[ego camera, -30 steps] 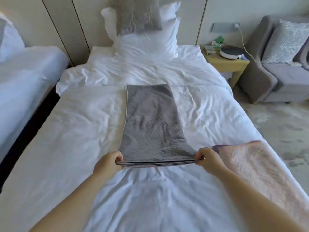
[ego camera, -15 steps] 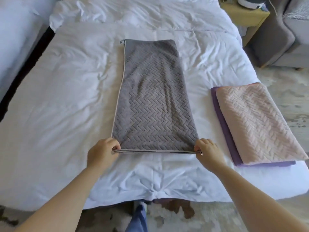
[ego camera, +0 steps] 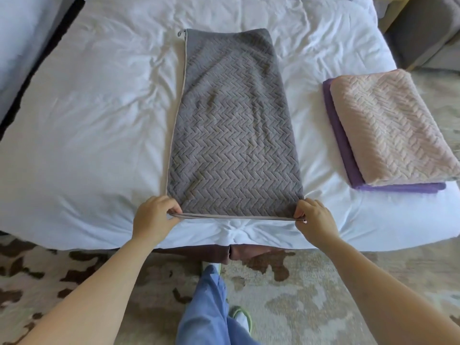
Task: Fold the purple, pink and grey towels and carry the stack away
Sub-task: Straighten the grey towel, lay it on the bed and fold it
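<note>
Grey, herringbone-textured cloth: the grey towel is shown folded into a long, narrow strip and laid flat, lengthwise, on the white bed. A pale piped edge is seen along the towel's left side, and a small hanging loop at its far left corner.

The towel's near left corner is pinched by the left hand, whose fingers are curled round the layered hem. The near right corner is gripped in the same way by the right hand. The hem is drawn straight between the two hands.

To the right of the grey towel, and apart from it, the pink towel is seen folded into a rectangle and stacked on the folded purple towel. Only a strip of the purple towel is exposed, along its left and near edges.

Nearer than the grey towel, past the foot of the mattress, a mottled beige and brown carpet is shown. A blue trouser leg and a pale green slipper are seen on it.

Far to the right of the grey towel a grey armchair is partly included. Far to its left, across a dark gap, a second bed is cut by the frame.
</note>
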Demonstrator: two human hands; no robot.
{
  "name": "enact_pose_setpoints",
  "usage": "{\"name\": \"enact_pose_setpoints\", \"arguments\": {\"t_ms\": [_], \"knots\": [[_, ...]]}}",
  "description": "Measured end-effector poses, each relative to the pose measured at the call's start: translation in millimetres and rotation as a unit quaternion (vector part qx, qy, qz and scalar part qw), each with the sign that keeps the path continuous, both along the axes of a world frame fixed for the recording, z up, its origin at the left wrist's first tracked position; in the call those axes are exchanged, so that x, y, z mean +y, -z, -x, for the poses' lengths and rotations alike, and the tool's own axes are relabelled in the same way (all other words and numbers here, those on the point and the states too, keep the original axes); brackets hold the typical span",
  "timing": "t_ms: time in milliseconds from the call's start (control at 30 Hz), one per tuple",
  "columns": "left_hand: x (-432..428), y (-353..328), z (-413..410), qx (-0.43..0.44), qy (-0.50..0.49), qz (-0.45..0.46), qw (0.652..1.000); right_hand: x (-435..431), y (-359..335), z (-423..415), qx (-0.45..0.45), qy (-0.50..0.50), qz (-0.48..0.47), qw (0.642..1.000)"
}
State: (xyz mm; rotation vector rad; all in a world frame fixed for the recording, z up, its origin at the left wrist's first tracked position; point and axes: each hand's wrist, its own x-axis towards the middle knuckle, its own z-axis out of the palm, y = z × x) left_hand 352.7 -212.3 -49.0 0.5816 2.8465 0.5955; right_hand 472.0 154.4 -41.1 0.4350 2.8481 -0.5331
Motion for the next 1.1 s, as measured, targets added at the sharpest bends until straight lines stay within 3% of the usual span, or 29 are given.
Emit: {"name": "enact_pose_setpoints", "arguments": {"t_ms": [100, 200, 300, 400, 500, 567, 733, 900, 1100], "knots": [[-2.1, -3.6, -4.2, -0.023, 0.027, 0.030, 0.999, -2.2, -2.4, -2.0, -0.009, -0.013, -0.011, 1.000], [5.1, -24.1, 4.7, -0.080, -0.034, -0.096, 0.992, -7.3, -18.8, 4.6, 0.085, 0.033, 0.031, 0.995], [42.8, -42.7, 40.8, 0.044, -0.056, -0.162, 0.984, -17.0, -33.5, 51.8, 0.174, 0.133, 0.092, 0.971], [97.2, -32.1, 78.5, 0.084, -0.017, -0.066, 0.994, -37.0, -23.2, 113.9, 0.145, 0.073, 0.089, 0.983], [117.5, 13.1, 87.9, 0.051, 0.005, 0.074, 0.996, -46.1, 16.7, 139.3, 0.080, 0.002, -0.004, 0.997], [105.0, 38.6, 85.1, 0.037, 0.004, 0.137, 0.990, -41.8, 41.6, 134.9, 0.027, 0.020, -0.066, 0.997], [85.9, 32.5, 84.8, 0.018, -0.026, 0.156, 0.987, -44.9, 37.3, 139.1, 0.025, 0.087, -0.083, 0.992], [130.8, 2.7, 169.4, 0.069, -0.011, 0.091, 0.993, -34.5, 5.1, 232.2, 0.095, 0.025, -0.067, 0.993], [123.5, 47.7, 213.2, 0.022, 0.020, 0.170, 0.985, -5.2, 45.7, 255.9, -0.015, 0.029, -0.106, 0.994]]}}
